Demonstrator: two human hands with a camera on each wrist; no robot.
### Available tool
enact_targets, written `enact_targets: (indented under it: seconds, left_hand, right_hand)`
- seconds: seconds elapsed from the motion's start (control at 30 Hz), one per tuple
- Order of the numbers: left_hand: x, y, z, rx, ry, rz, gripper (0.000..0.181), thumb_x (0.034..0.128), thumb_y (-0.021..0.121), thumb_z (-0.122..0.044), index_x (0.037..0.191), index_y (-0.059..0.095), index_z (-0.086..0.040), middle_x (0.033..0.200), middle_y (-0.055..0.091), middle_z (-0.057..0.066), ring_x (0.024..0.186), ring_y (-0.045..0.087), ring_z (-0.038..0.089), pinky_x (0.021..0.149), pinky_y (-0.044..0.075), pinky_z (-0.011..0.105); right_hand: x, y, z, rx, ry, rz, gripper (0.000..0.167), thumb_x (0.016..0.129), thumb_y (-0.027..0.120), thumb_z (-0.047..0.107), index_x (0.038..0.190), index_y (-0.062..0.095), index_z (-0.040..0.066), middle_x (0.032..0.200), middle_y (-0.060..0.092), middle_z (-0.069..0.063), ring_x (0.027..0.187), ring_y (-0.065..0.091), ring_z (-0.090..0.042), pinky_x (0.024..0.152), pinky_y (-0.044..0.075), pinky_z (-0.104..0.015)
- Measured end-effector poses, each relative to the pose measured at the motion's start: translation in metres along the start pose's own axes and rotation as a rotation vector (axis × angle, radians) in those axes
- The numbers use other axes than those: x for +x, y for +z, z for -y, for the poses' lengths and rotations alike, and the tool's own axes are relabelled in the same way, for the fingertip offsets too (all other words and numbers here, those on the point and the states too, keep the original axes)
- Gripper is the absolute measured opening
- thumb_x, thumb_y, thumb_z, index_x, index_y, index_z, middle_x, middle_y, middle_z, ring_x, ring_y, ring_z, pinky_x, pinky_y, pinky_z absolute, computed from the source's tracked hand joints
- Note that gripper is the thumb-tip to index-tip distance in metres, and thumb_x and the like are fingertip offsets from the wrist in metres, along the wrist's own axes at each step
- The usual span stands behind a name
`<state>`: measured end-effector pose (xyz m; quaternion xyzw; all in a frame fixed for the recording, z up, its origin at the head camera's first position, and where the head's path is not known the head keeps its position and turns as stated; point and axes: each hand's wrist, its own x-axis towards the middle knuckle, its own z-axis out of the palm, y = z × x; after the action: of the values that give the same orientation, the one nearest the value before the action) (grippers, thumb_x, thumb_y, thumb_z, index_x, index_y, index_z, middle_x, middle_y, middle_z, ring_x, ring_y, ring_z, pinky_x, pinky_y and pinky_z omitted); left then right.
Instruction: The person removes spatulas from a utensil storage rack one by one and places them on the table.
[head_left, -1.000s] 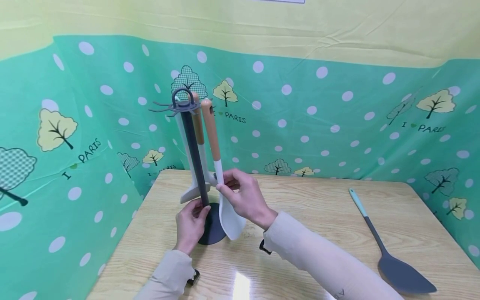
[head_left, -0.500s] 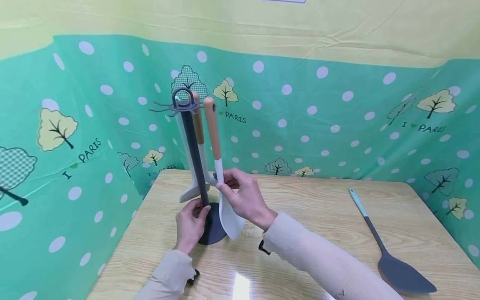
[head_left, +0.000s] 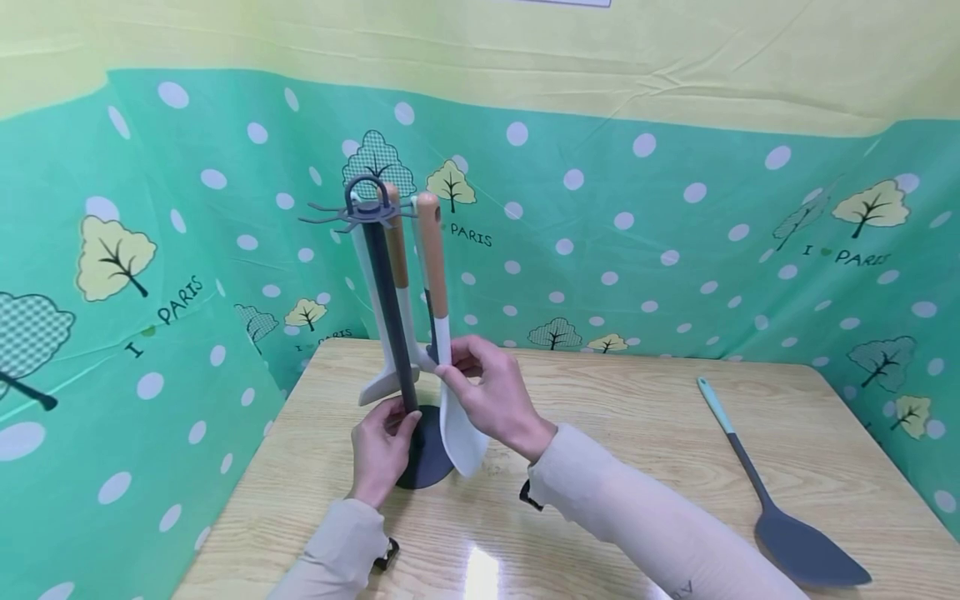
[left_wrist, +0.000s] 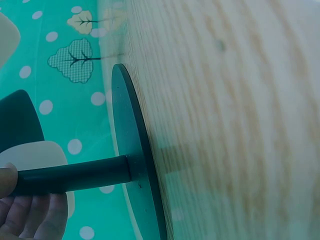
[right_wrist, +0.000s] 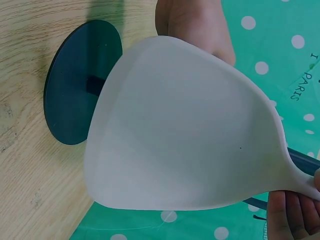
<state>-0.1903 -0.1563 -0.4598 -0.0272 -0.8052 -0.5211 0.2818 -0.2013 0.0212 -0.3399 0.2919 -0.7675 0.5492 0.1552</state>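
Observation:
A black utensil stand rises on the table in the head view, with a round base (head_left: 431, 458), a post (head_left: 392, 312) and a ring of hooks (head_left: 366, 213) on top. My left hand (head_left: 382, 450) grips the post low down, just above the base. In my right hand (head_left: 491, 392) is a white turner (right_wrist: 185, 130), pinched by its neck beside the stand. Its wooden handle (head_left: 432, 258) points up near the hooks; whether it touches one I cannot tell. Its broad head partly covers the base and my left hand in the right wrist view.
Around the post hang a pale utensil (head_left: 370, 275), another with a wooden handle (head_left: 395, 250), and a mint-handled one (head_left: 419, 242) partly hidden behind the turner. A dark turner with a mint handle (head_left: 810, 546) lies at the table's right. A patterned cloth (head_left: 637, 250) borders the table (head_left: 600, 400).
The wooden handle's top has shifted right and slightly up, so the turner stands more upright. The mint handle behind it now shows. My left hand stays on the post.

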Motion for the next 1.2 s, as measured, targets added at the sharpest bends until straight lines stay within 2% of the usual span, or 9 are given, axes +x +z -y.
enact_targets:
  seconds: [0.17,0.37,0.53,0.93,1.2]
  left_hand:
    - [0.000,0.001,0.001,-0.008,-0.002,-0.003,0.014,0.0807,0.075,0.000,0.094,0.070,-0.002,0.087,0.071,0.011,0.077,0.070,0.022,0.069,0.056,0.023]
    - [0.000,0.001,0.001,-0.039,0.022,-0.010,0.015,0.0793,0.075,0.002,0.093,0.069,0.000,0.085,0.070,0.013,0.073,0.069,0.024,0.066,0.055,0.018]
    - [0.000,0.001,0.001,-0.049,0.012,-0.009,0.013,0.0802,0.075,0.001,0.092,0.069,-0.001,0.084,0.070,0.012,0.071,0.070,0.023,0.066,0.054,0.016]
    - [-0.001,0.001,0.003,-0.029,0.022,-0.008,0.014,0.0803,0.075,0.001,0.093,0.069,0.000,0.085,0.071,0.012,0.072,0.070,0.024,0.066,0.051,0.009]
    - [-0.001,0.000,0.000,-0.012,0.008,-0.004,0.013,0.0818,0.074,-0.002,0.094,0.069,-0.002,0.085,0.071,0.011,0.071,0.070,0.021,0.065,0.051,0.010]
  right_hand:
    - [-0.002,-0.003,0.001,0.009,0.001,-0.005,0.018,0.090,0.067,0.007,0.106,0.064,0.002,0.092,0.065,-0.003,0.080,0.063,-0.010,0.075,0.055,-0.029]
    - [-0.006,-0.010,0.001,0.040,0.026,-0.002,0.016,0.090,0.067,0.007,0.106,0.065,0.005,0.092,0.065,-0.004,0.080,0.065,-0.013,0.075,0.056,-0.032]
    - [-0.009,-0.019,-0.002,0.003,0.082,0.013,0.014,0.089,0.067,0.009,0.104,0.066,0.008,0.091,0.064,0.001,0.079,0.064,-0.009,0.072,0.056,-0.027]
    - [-0.016,-0.037,-0.006,-0.021,0.179,0.063,0.013,0.087,0.069,0.008,0.100,0.066,0.010,0.088,0.066,0.001,0.079,0.066,-0.011,0.069,0.057,-0.026]
    - [-0.023,-0.046,-0.013,-0.109,0.227,0.092,0.012,0.086,0.071,0.009,0.097,0.067,0.011,0.086,0.066,0.004,0.077,0.064,-0.010,0.069,0.055,-0.028]
